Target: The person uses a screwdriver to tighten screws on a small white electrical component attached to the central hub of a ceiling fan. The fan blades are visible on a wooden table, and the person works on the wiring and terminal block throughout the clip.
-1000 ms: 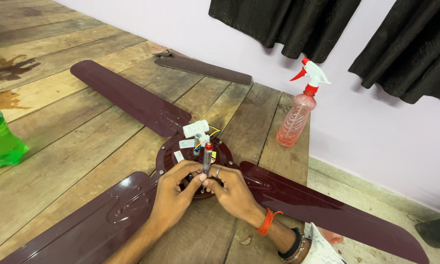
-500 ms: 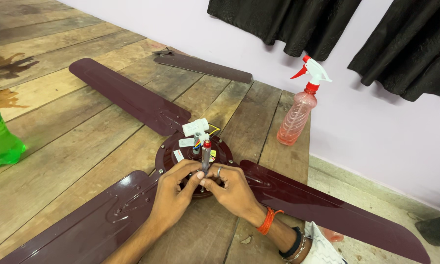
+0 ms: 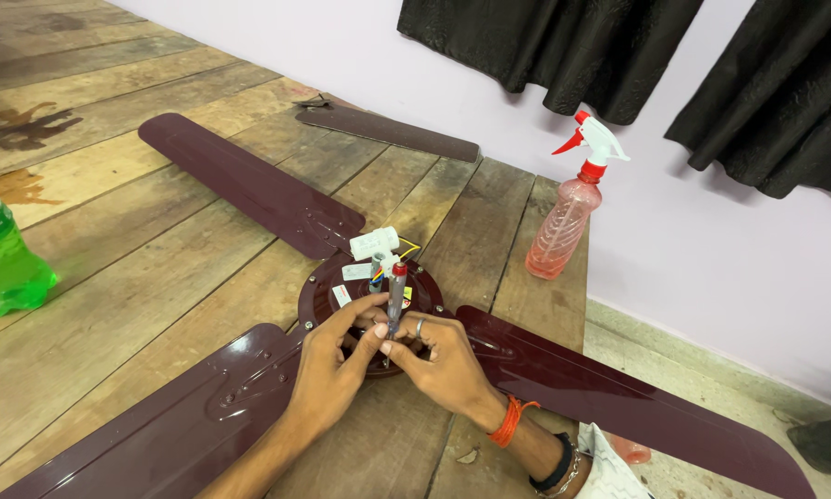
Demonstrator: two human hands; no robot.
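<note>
A maroon ceiling fan lies on the wooden table, its round motor hub (image 3: 327, 291) in the middle with three blades spreading out. A white capacitor (image 3: 375, 243) and coloured wires sit on top of the hub. A slim screwdriver with a clear shaft and red cap (image 3: 396, 294) stands upright on the hub. My right hand (image 3: 438, 362) grips its lower part, fingers closed round it. My left hand (image 3: 334, 370) rests on the hub beside it, fingertips touching the screwdriver's base.
A pink spray bottle with a red and white trigger (image 3: 565, 215) stands near the table's far edge. A green plastic bottle (image 3: 0, 254) stands at the left. A loose maroon blade (image 3: 388, 133) lies by the wall. Dark curtains (image 3: 563, 42) hang above.
Both hands have stayed on the hub with the screwdriver; the fingers have shifted only slightly.
</note>
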